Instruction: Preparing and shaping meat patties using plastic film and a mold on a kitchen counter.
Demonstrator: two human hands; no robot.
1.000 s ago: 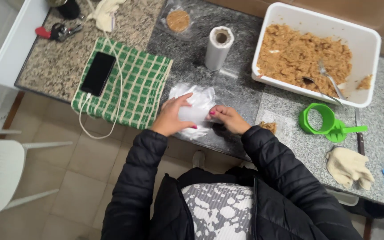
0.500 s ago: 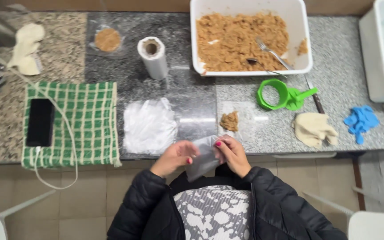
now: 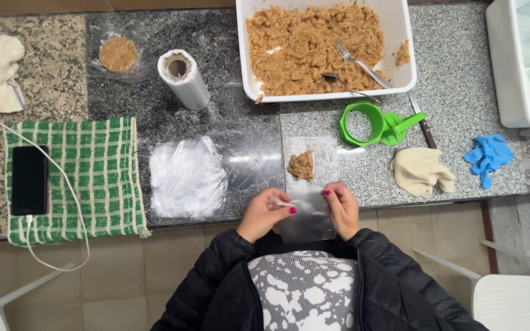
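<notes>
Watching 2 hands at the near counter edge | left hand [image 3: 266, 213] and right hand [image 3: 342, 208] each pinching 1 clear plastic sheet [image 3: 305, 216] | risk, I judge: film clings, tears, or drags the filling lump [image 3: 302, 164] just beyond.

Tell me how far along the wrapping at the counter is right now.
Looks done: one wrapped patty lies at the counter's back left. In hand: the left hand and right hand pinch a clear plastic sheet at the counter edge, beside a small mound of mixture on another sheet. Left: the white tub is mostly full, and a stack of sheets waits.
</notes>
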